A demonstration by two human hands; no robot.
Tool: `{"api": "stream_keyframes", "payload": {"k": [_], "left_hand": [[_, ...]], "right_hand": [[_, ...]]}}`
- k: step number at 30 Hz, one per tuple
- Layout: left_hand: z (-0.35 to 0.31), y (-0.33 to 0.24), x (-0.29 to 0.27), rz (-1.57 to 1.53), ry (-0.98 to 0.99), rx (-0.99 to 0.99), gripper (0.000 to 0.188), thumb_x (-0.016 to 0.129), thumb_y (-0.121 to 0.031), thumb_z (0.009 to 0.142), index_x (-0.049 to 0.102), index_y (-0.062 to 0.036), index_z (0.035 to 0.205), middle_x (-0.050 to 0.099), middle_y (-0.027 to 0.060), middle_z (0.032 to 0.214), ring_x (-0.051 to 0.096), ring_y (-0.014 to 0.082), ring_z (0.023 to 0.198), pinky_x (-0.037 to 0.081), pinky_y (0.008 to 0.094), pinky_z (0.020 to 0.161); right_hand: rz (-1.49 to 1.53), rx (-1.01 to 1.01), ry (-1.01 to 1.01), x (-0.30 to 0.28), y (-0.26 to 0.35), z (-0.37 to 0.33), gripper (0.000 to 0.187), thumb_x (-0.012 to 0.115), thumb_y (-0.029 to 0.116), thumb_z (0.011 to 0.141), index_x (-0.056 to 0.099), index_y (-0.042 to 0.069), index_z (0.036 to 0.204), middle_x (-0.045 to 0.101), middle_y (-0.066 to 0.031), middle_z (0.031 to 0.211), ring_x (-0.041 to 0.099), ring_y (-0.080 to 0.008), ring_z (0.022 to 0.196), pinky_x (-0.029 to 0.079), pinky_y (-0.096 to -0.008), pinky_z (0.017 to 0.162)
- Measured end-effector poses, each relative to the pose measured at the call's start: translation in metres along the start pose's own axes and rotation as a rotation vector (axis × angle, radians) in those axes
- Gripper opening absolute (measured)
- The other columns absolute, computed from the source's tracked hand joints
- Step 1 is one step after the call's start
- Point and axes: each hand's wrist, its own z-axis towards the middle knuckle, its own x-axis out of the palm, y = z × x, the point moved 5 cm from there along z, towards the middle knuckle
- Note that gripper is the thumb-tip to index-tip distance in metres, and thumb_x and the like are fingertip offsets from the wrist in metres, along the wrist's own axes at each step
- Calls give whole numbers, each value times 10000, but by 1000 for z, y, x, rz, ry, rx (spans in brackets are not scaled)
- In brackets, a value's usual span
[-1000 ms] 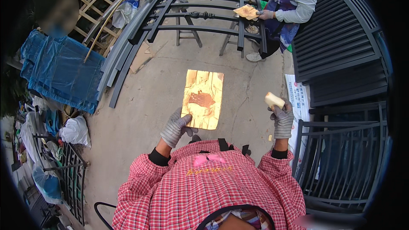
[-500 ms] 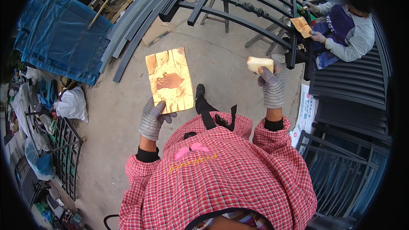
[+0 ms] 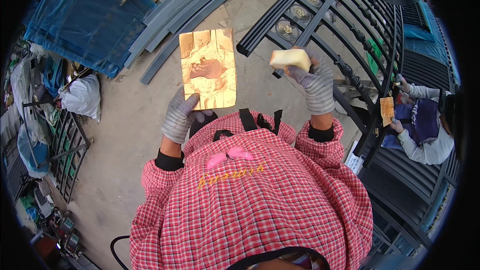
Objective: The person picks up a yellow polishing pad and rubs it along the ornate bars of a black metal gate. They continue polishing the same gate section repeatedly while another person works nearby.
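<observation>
A pink checked smock point(image 3: 240, 215) is filling the space on the near side of the card point(image 3: 208, 70). The card is being held up in front of it, above the floor point(image 3: 125, 135), with its gold face and brown middle patch showing. Its long axis is running almost straight away from the smock, one short edge facing it and the other pointing away.

Both hands are wearing gray gloves. At the card's near left corner, the left hand point(image 3: 177, 117) is pinching it, thumb lying on the face and fingers curling underneath; that forearm is reaching forward with the hand leaning inward. Right of the card and apart from it, the right hand point(image 3: 316, 80) is gripping a pale block point(image 3: 290, 59), thumb pressing its near side. The block's long axis is lying crosswise to the card's, its free end pointing toward the card. The right forearm is rising forward, the hand tipping slightly left.

Left of the card, a white bag point(image 3: 81, 101) is sitting. Beyond the card, gray strips point(image 3: 172, 17) are lying to the left, and a dark railing point(image 3: 280, 12) is stretching to the right. Well right of the card, a co-worker point(image 3: 425, 125) is holding a smaller-looking sheet point(image 3: 386, 111). Far left beyond the card, a blue tarp point(image 3: 85, 15) is spreading.
</observation>
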Motion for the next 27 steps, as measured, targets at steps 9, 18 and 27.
{"api": "stream_keyframes", "payload": {"k": [9,18,27], "left_hand": [[128,-71,-55,156,102,-128,456,527,-226,800,350,40,1124,582,128,820,594,148,572,446,178,412],[210,-128,-95,289,341,-239,473,524,-218,805,329,28,1160,574,120,878,595,147,579,431,166,406],[267,-141,-96,332,381,-300,417,523,-232,805,386,15,1113,582,107,834,590,141,606,430,170,422]], "right_hand": [[-496,-160,-34,115,-7,97,405,735,202,575,554,17,886,541,-104,785,548,-170,673,446,-260,598],[-659,-127,-104,191,1,161,370,675,202,614,551,23,914,543,-143,852,552,-275,749,444,-327,660],[-760,-104,-121,202,-15,212,334,652,166,636,535,25,916,536,-136,840,541,-285,764,438,-331,661]]}}
